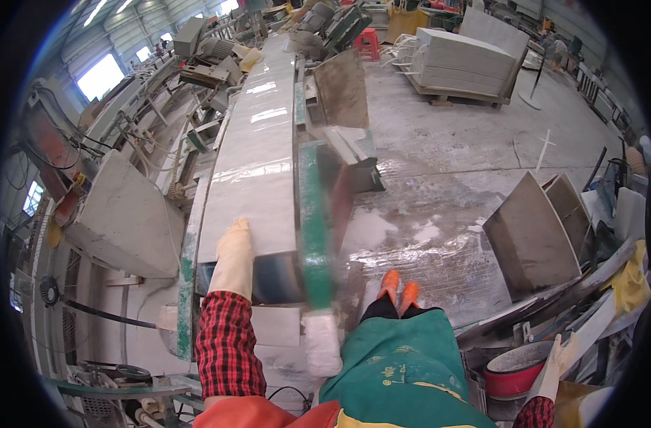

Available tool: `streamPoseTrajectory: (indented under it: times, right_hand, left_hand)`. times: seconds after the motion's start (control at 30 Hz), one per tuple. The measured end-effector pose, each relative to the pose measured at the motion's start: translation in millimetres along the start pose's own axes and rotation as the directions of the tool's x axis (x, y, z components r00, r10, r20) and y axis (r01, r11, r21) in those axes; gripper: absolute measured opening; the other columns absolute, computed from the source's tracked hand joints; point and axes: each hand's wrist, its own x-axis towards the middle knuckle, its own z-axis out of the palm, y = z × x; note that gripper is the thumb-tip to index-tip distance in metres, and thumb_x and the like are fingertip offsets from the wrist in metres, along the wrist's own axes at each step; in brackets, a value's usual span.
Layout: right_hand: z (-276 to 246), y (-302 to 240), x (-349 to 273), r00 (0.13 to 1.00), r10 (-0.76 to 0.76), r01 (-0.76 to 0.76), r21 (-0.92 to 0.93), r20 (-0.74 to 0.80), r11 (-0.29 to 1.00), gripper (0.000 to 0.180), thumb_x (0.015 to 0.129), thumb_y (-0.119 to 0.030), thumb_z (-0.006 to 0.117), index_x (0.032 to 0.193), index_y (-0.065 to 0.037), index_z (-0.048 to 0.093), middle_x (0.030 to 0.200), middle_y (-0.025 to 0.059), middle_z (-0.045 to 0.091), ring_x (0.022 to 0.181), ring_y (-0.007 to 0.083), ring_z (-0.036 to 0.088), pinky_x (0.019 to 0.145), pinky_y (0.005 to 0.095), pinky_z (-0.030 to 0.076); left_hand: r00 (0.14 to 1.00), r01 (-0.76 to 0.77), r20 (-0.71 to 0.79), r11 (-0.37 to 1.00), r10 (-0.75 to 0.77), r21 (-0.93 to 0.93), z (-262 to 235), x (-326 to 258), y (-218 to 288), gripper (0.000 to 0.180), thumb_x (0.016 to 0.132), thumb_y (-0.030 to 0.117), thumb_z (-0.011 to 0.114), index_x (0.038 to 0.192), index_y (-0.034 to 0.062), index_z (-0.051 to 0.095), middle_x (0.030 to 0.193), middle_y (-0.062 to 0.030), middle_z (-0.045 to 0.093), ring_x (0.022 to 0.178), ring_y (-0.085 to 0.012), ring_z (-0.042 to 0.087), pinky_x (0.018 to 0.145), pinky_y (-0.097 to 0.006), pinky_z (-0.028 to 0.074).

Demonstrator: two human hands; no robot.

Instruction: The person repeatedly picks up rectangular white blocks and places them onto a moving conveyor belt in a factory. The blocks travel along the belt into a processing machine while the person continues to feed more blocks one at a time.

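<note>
The left hand's (235, 246) gloved fingers lie extended, flat and close together on the white surface (258, 153) topping the conveyor (314, 228), at its near end, just above a bluish roller (274, 278). Well right of the conveyor, the right hand (558, 362) is at a long pale strip (593, 327), beside a red tub (507, 381); I cannot tell whether its fingers grip. Farther off, right of the conveyor, sits a white stack (461, 65).

The head-worn fisheye looks down and forward, close above the green apron (404, 364) at five o'clock, the white belt (255, 153) receding toward eleven.
</note>
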Motion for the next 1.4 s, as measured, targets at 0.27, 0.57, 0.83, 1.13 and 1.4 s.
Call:
streamPoseTrajectory:
  times: [0.27, 0.57, 0.83, 1.13, 1.4]
  right_hand:
    - [-20, 9, 3, 0.862, 0.44, -0.479, 0.125, 0.252, 0.869, 0.086, 0.07, -0.036, 0.079, 0.139, 0.001, 0.045, 0.132, 0.0197, 0.055, 0.118, 0.0333, 0.055, 0.1, 0.042, 0.044]
    - [-75, -16, 3, 0.9, 0.206, -0.435, 0.811, 0.383, 0.391, 0.045, 0.074, -0.019, 0.071, 0.114, -0.003, 0.06, 0.114, 0.0074, 0.06, 0.108, 0.0222, 0.054, 0.092, 0.0379, 0.043]
    - [-109, -164, 4, 0.91, -0.157, -0.322, 0.893, 0.384, 0.314, 0.069, 0.073, -0.019, 0.073, 0.139, -0.016, 0.053, 0.119, 0.0006, 0.061, 0.097, 0.0147, 0.057, 0.08, 0.0304, 0.043]
    - [-161, -416, -107, 0.171, -0.968, 0.422, 0.902, -0.181, -0.094, 0.072, 0.055, -0.011, 0.079, 0.126, -0.01, 0.062, 0.136, 0.0137, 0.054, 0.126, 0.0327, 0.05, 0.104, 0.0375, 0.043]
    - [-191, -504, -207, -0.405, -0.74, 0.58, 0.475, -0.537, -0.662, 0.053, 0.064, -0.02, 0.078, 0.113, -0.011, 0.059, 0.116, 0.0107, 0.058, 0.111, 0.0324, 0.055, 0.092, 0.042, 0.05]
  left_hand:
    - [0.872, -0.301, -0.445, 0.941, 0.205, -0.156, 51, -5, -34, 0.07, 0.07, -0.003, 0.067, 0.136, 0.01, 0.048, 0.145, -0.0153, 0.047, 0.135, -0.0326, 0.044, 0.112, -0.038, 0.037]
    - [0.727, -0.58, -0.685, 0.573, 0.045, -0.578, 67, -79, -36, 0.058, 0.075, -0.008, 0.064, 0.131, 0.003, 0.056, 0.131, -0.0177, 0.06, 0.127, -0.0324, 0.052, 0.109, -0.037, 0.04]
    - [0.956, -0.166, -0.251, -0.423, 0.153, -0.891, 43, -145, 81, 0.047, 0.095, 0.009, 0.062, 0.139, 0.0012, 0.047, 0.129, -0.014, 0.06, 0.118, -0.0232, 0.059, 0.104, -0.034, 0.046]
    - [0.816, 0.344, -0.212, -0.746, 0.538, -0.57, 4, -208, 161, 0.056, 0.098, 0.021, 0.057, 0.145, 0.001, 0.033, 0.138, -0.0174, 0.05, 0.121, -0.0278, 0.055, 0.105, -0.044, 0.045]
    - [0.995, 0.098, 0.048, -0.853, 0.085, -0.513, 47, -209, 44, 0.037, 0.096, 0.008, 0.055, 0.129, -0.0063, 0.046, 0.125, -0.0194, 0.057, 0.116, -0.0306, 0.058, 0.097, -0.046, 0.052]
